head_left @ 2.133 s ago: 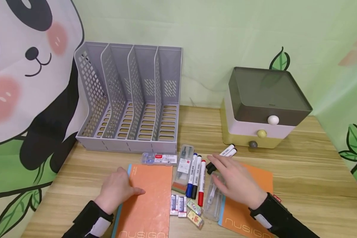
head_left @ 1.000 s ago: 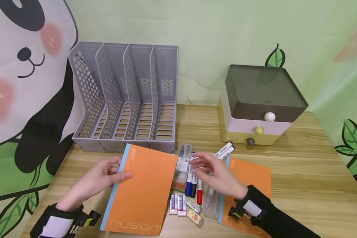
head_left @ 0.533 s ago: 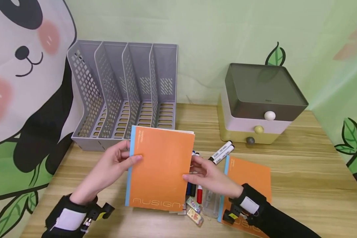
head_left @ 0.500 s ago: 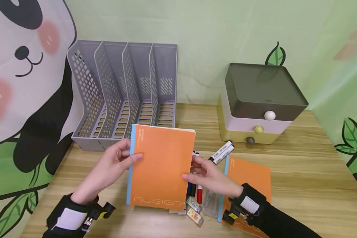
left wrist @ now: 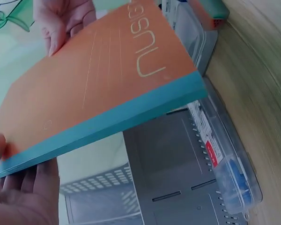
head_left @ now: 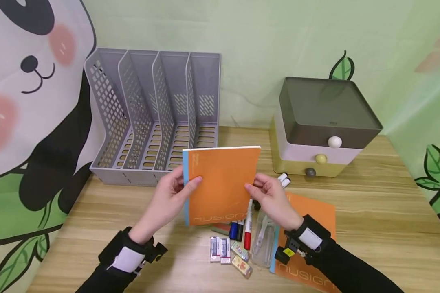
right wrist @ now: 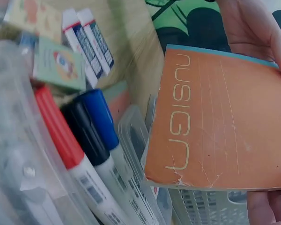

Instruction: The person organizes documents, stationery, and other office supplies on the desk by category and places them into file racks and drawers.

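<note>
orange notebook [head_left: 221, 183] held up above table [head_left: 190, 268], near grey file rack [head_left: 113, 176]. left hand [head_left: 168, 201] fingers clamped on blue spine side, right hand [head_left: 276, 199] fingers pinching opposite edge. for good hold: even pressure both sides, gentle near creased corner, lower edge kept clear of markers [head_left: 247, 238]. wood-grain surface; erasers [head_left: 225, 250] near markers; drawer box [head_left: 308, 136] farther back at right; green panda-print backdrop [head_left: 253, 61] behind.

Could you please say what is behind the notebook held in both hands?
In the head view, the grey rack shows partly behind the held notebook, the rack's front right corner covered. The blue marker and black marker show their capped ends below; their other ends are hidden.
</note>
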A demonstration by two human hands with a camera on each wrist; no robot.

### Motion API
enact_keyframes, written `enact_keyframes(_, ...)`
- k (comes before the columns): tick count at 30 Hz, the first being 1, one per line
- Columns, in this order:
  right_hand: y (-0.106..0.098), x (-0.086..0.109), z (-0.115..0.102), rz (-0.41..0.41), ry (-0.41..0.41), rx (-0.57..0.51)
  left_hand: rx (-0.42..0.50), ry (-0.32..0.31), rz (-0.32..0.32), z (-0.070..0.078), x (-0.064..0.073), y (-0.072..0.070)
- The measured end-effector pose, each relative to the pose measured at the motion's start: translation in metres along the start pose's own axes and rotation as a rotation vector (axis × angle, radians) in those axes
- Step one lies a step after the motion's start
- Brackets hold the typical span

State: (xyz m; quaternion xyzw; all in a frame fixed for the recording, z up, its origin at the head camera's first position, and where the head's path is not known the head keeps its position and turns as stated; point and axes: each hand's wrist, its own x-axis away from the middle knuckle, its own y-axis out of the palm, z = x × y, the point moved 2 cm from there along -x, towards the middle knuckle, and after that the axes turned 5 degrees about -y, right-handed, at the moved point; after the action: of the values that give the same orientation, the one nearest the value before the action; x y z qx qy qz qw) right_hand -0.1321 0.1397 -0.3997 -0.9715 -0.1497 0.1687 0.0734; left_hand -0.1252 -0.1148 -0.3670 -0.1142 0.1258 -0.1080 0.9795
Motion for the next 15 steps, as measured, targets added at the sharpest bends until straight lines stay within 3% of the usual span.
enact_keyframes(7,-0.011,-0.006,-0.005,0.011,-0.094,0.09,-0.127,-0.007,-0.195,0.0,-0.001,0.004)
enact_keyframes(11,-0.015,-0.01,-0.008,0.018,-0.093,0.1,-0.175,0.007,-0.309,0.001,-0.001,0.002)
enact_keyframes(15,-0.017,-0.015,-0.008,0.021,-0.061,0.087,-0.217,0.057,-0.334,0.004,-0.002,0.002)
